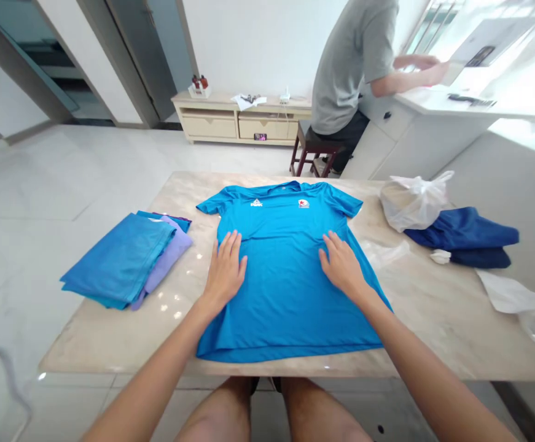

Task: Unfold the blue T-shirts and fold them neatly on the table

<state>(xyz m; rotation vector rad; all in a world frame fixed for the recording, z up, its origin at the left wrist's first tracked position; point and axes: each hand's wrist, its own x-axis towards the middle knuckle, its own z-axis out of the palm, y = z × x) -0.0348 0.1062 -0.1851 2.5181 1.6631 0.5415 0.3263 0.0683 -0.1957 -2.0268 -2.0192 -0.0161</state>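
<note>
Blue shirt spread flat, front up, on marble table; collar at far edge, hem at near edge, long axis running straight away from viewer. Left hand and right hand both flat on mid-cloth, one toward each side seam, fingers spread, palms down, gripping nothing. Forearms extended, converging slightly. Folded clothes lying left; plastic bag right. Seated person beyond.

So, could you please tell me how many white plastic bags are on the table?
1: a crumpled white plastic bag at the table's far right, beside dark blue clothes.
</note>
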